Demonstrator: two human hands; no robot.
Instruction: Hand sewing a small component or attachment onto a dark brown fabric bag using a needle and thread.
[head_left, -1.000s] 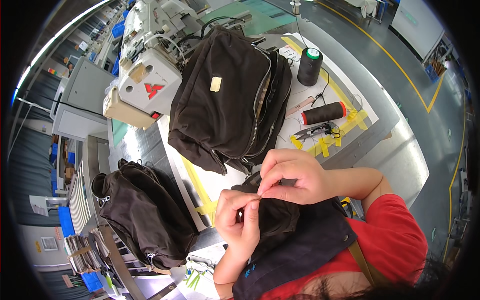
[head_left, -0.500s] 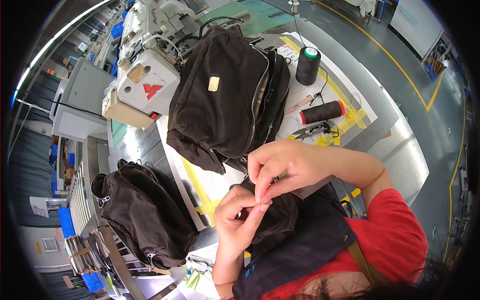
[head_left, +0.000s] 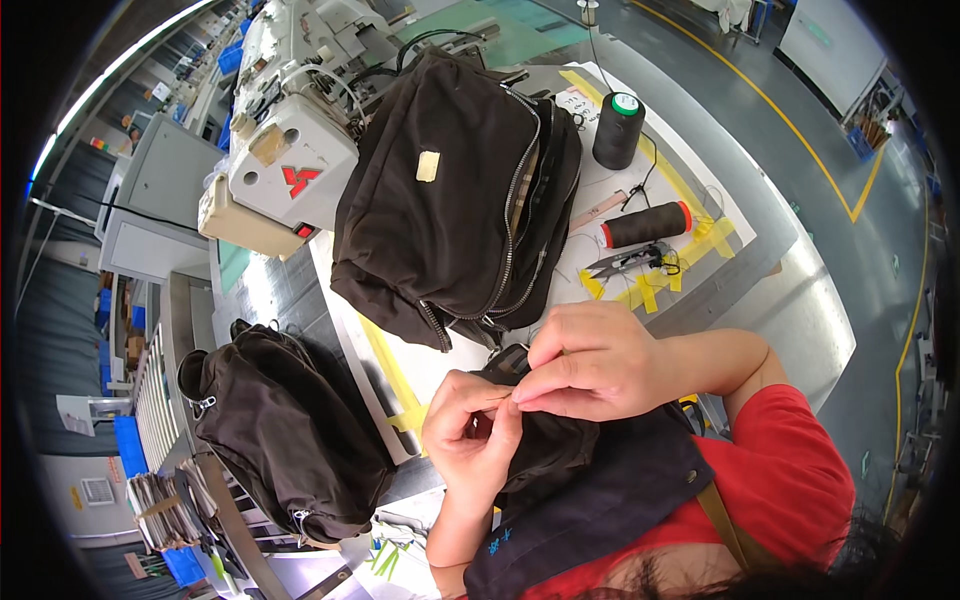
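Observation:
My left hand (head_left: 470,430) and my right hand (head_left: 592,365) meet at their fingertips above my lap. Thumb and fingers of each are closed in a pinch. Whatever they pinch is too small or hidden to make out. Below them lies dark brown cloth (head_left: 550,445), partly hidden by the hands and resting against my dark apron (head_left: 610,490). Just beyond my hands, a large dark brown bag (head_left: 430,190) with metal zippers and a cream patch of tape (head_left: 428,166) sits on the worktable.
A second dark bag (head_left: 290,430) lies at the left. Behind it stands a white sewing machine (head_left: 295,165). To the right are an upright black thread cone (head_left: 619,130), a lying dark thread spool (head_left: 647,225), thread snips (head_left: 630,262) and yellow tape (head_left: 712,240).
My right hand has lowered a little and turned, its fingers now lying more level. The left fingers stay pinched against it. The bags and spools rest where they were.

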